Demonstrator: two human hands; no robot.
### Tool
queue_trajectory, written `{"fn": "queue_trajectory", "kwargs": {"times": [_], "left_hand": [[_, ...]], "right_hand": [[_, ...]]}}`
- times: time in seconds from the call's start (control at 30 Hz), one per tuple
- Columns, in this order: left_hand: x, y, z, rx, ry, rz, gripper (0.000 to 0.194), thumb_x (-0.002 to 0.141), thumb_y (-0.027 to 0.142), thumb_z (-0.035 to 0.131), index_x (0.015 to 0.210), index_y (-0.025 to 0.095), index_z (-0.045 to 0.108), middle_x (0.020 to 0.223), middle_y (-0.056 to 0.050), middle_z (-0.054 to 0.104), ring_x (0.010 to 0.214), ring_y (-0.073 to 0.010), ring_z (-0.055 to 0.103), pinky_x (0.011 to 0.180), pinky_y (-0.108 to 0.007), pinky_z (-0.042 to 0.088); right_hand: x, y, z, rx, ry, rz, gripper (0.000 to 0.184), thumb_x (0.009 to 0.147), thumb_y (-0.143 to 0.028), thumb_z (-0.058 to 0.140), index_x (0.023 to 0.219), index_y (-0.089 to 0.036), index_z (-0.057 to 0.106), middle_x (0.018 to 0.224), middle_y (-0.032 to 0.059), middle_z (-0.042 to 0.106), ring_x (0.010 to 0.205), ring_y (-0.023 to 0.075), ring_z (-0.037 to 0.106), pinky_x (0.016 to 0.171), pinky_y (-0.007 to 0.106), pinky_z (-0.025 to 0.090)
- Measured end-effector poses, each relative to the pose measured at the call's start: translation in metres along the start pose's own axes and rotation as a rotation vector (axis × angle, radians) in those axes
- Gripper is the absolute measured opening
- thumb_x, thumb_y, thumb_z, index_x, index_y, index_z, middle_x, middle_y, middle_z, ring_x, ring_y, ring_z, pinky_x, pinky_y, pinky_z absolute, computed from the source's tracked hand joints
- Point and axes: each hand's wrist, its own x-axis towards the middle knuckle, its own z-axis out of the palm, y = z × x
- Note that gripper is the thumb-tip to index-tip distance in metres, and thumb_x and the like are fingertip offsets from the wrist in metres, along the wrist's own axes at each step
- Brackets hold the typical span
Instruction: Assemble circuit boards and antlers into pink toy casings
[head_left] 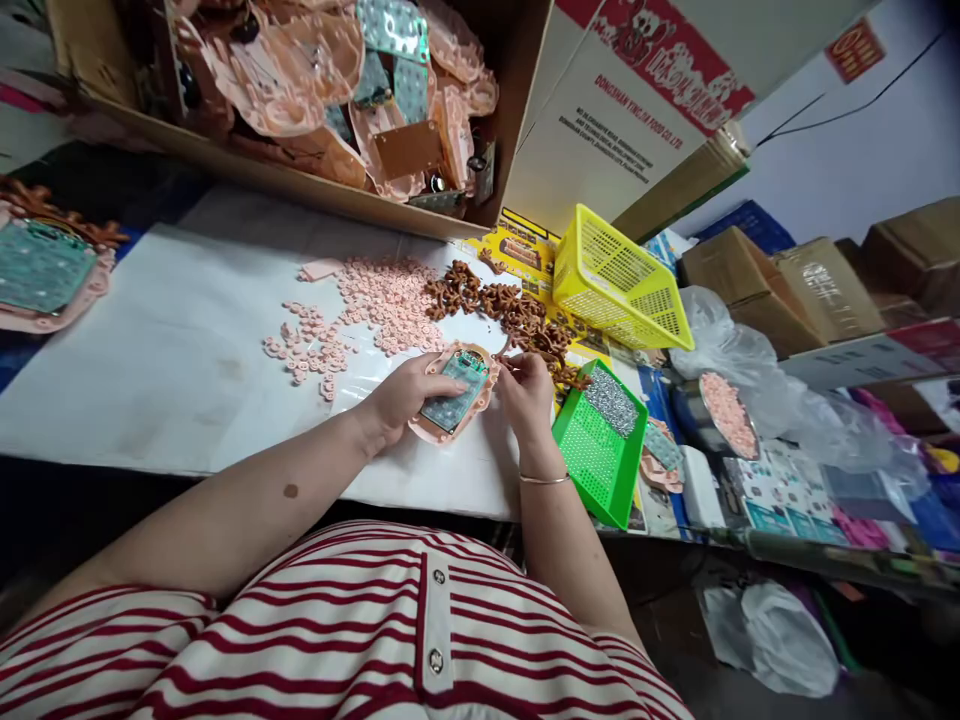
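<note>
My left hand (pixel 405 400) grips a pink plastic shell (pixel 428 432) by its left side, the thumb lying across the green circuit board (pixel 459 397) set inside it. At the shell's right edge my right hand (pixel 525 393) has its fingers pinched together; a small brown piece seems to show at the fingertips, partly hidden. Beyond the hands spread small pink plastic parts (pixel 386 300) and a pile of brown plastic parts (pixel 525 320). Right of my right hand is a green basket (pixel 592 470) with small silvery screws (pixel 611 402) in it.
A cardboard box (pixel 300 195) full of pink shells and boards stands at the back. A yellow basket (pixel 622 285) sits at the right rear. Another shell with a board (pixel 45 265) lies far left. A bowl of pink parts (pixel 727 412) is farther right.
</note>
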Motion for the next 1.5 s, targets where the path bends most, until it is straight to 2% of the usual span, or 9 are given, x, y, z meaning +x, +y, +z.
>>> {"fn": "queue_trajectory", "kwargs": {"times": [0.3, 0.43, 0.53, 0.7, 0.87, 1.0, 1.17, 1.3, 1.5], "left_hand": [[0.0, -0.001, -0.001, -0.024, 0.037, 0.096, 0.041, 0.06, 0.02, 0.078, 0.098, 0.009, 0.067, 0.087, -0.009, 0.074, 0.073, -0.019, 0.07, 0.071, -0.03, 0.054], [-0.005, 0.007, -0.003, 0.037, 0.038, 0.169, 0.041, 0.06, 0.021, 0.08, 0.098, 0.011, 0.067, 0.089, -0.009, 0.074, 0.076, -0.0197, 0.07, 0.073, -0.03, 0.055], [-0.01, 0.009, -0.004, 0.181, -0.055, 0.086, 0.041, 0.064, 0.028, 0.083, 0.1, 0.014, 0.068, 0.09, -0.008, 0.075, 0.078, -0.0225, 0.071, 0.073, -0.032, 0.057], [-0.005, 0.004, -0.009, 0.562, -0.051, -0.011, 0.046, 0.069, 0.041, 0.085, 0.107, 0.019, 0.07, 0.102, -0.007, 0.078, 0.098, -0.0279, 0.071, 0.086, -0.035, 0.056], [-0.001, 0.004, -0.008, 0.43, 0.087, -0.078, 0.031, 0.067, 0.049, 0.085, 0.093, 0.034, 0.077, 0.1, 0.003, 0.08, 0.086, -0.0266, 0.073, 0.079, -0.039, 0.059], [0.0, 0.009, -0.007, 0.353, 0.193, 0.022, 0.035, 0.06, 0.048, 0.089, 0.093, 0.046, 0.079, 0.107, 0.01, 0.079, 0.107, -0.0324, 0.073, 0.091, -0.046, 0.06], [-0.001, 0.008, -0.006, 0.387, 0.173, 0.018, 0.039, 0.059, 0.047, 0.089, 0.096, 0.049, 0.079, 0.107, 0.012, 0.078, 0.11, -0.0339, 0.072, 0.089, -0.045, 0.062], [0.001, 0.006, -0.008, 0.385, 0.202, 0.034, 0.05, 0.051, 0.046, 0.091, 0.099, 0.052, 0.078, 0.112, 0.014, 0.076, 0.122, -0.0352, 0.066, 0.086, -0.042, 0.064], [0.002, 0.005, -0.013, 0.397, 0.277, 0.033, 0.051, 0.041, 0.052, 0.089, 0.091, 0.052, 0.079, 0.111, 0.016, 0.076, 0.124, -0.0358, 0.065, 0.084, -0.039, 0.062]], "right_hand": [[-0.02, 0.001, 0.003, 0.491, 0.106, -0.042, 0.044, 0.07, -0.054, 0.073, 0.088, -0.024, 0.046, 0.082, -0.0016, 0.058, 0.072, 0.0111, 0.057, 0.071, 0.03, 0.051], [-0.037, -0.003, 0.009, 0.662, -0.066, 0.052, 0.048, 0.077, -0.069, 0.063, 0.086, -0.024, 0.048, 0.072, -0.0023, 0.059, 0.056, 0.0097, 0.054, 0.056, 0.027, 0.048], [-0.046, -0.009, 0.016, 0.74, -0.211, 0.143, 0.054, 0.076, -0.076, 0.059, 0.077, -0.023, 0.049, 0.057, -0.0049, 0.053, 0.045, 0.0092, 0.047, 0.045, 0.025, 0.043], [-0.035, -0.011, 0.029, 0.843, -0.198, 0.195, 0.062, 0.06, -0.079, 0.071, 0.074, -0.022, 0.051, 0.06, -0.0062, 0.053, 0.051, 0.0078, 0.046, 0.049, 0.023, 0.041], [-0.028, -0.008, 0.03, 0.942, -0.269, 0.188, 0.069, 0.067, -0.09, 0.056, 0.081, -0.022, 0.052, 0.059, -0.0066, 0.052, 0.05, 0.0089, 0.048, 0.047, 0.023, 0.039], [-0.028, -0.009, 0.031, 0.989, -0.48, 0.177, 0.073, 0.055, -0.08, 0.078, 0.094, -0.021, 0.057, 0.068, -0.004, 0.061, 0.056, 0.0122, 0.058, 0.054, 0.027, 0.048], [-0.028, -0.01, 0.033, 1.022, -0.571, 0.184, 0.07, 0.045, -0.067, 0.09, 0.088, -0.02, 0.06, 0.069, -0.0059, 0.062, 0.058, 0.0091, 0.056, 0.059, 0.025, 0.047], [-0.026, -0.01, 0.031, 1.045, -0.493, 0.194, 0.077, 0.032, -0.073, 0.088, 0.079, -0.019, 0.06, 0.062, -0.0066, 0.059, 0.053, 0.0078, 0.053, 0.054, 0.024, 0.044], [-0.016, -0.01, 0.018, 1.129, -0.243, 0.291, 0.087, 0.034, -0.078, 0.085, 0.093, -0.021, 0.055, 0.071, -0.0079, 0.061, 0.051, 0.0076, 0.055, 0.049, 0.023, 0.046]]}}
